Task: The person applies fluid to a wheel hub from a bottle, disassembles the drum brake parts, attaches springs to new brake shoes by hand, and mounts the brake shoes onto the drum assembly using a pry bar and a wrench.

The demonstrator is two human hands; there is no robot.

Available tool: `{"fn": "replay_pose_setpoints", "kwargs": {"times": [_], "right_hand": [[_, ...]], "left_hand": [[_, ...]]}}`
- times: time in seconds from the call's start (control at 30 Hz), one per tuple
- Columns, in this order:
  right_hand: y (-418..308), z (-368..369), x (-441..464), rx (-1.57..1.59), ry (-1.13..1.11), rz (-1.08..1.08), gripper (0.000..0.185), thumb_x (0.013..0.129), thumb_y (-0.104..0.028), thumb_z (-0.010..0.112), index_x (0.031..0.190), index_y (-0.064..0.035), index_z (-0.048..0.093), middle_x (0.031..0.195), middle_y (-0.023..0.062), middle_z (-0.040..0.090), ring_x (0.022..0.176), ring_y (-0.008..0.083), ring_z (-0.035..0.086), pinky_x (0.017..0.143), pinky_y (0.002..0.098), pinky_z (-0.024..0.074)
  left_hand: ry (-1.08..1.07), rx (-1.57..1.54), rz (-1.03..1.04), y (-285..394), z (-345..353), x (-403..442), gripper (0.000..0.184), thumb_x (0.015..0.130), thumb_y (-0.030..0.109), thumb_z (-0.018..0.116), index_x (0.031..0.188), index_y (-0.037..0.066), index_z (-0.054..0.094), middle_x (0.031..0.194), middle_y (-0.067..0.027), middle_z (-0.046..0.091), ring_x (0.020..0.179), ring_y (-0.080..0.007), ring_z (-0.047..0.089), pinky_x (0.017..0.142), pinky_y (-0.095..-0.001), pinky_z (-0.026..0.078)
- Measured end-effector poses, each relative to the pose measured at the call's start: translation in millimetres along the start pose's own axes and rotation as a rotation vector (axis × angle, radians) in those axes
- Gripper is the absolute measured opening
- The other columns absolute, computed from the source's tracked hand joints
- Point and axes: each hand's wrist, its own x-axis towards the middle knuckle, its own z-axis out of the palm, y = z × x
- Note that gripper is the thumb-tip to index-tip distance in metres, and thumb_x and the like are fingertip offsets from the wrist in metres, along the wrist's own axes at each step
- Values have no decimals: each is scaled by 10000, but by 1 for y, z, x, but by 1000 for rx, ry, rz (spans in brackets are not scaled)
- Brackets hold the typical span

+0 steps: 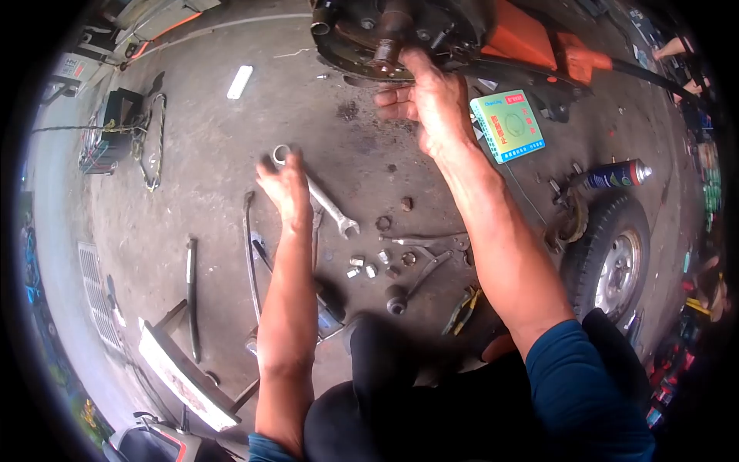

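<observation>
A combination wrench [327, 202] is in my left hand [286, 189], whose fingers are closed around it near the ring end; its open jaw points down toward the floor. My right hand [435, 104] is raised at the wheel hub assembly [396, 35] at the top of the view. Its fingers are apart, and one reaches up beside the greasy hub spindle [387, 54]. Nothing shows between the fingers, and I cannot tell whether they touch the hub. Several silver lug nuts [371, 270] lie on the floor between my arms.
A green-yellow box [508, 125] lies right of my right wrist, with a spray can [620, 174] and a wheel [616, 266] beyond it. Pliers [462, 310], a socket tool [397, 302] and bars [192, 300] lie on the concrete. A battery [112, 131] stands at left.
</observation>
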Motion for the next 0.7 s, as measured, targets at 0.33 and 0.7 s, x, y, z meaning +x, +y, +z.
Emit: {"fn": "replay_pose_setpoints", "kwargs": {"times": [0.33, 0.7], "right_hand": [[-1, 4, 0, 50, 73, -19, 403, 902, -313, 639, 1081, 48, 619, 880, 146, 669, 551, 203, 656, 448, 302, 558], [4, -13, 1, -260, 66, -19, 571, 844, -535, 666, 994, 15, 632, 778, 124, 660, 619, 192, 661, 530, 296, 546]], "left_hand": [[-248, -203, 428, 239, 18, 12, 439, 718, 223, 782, 1022, -31, 594, 982, -214, 616, 881, -336, 645, 785, -407, 512], [-196, -175, 242, 238, 37, 6, 402, 779, 107, 672, 1059, -49, 429, 875, -313, 640, 866, -492, 628, 796, -501, 480]]}}
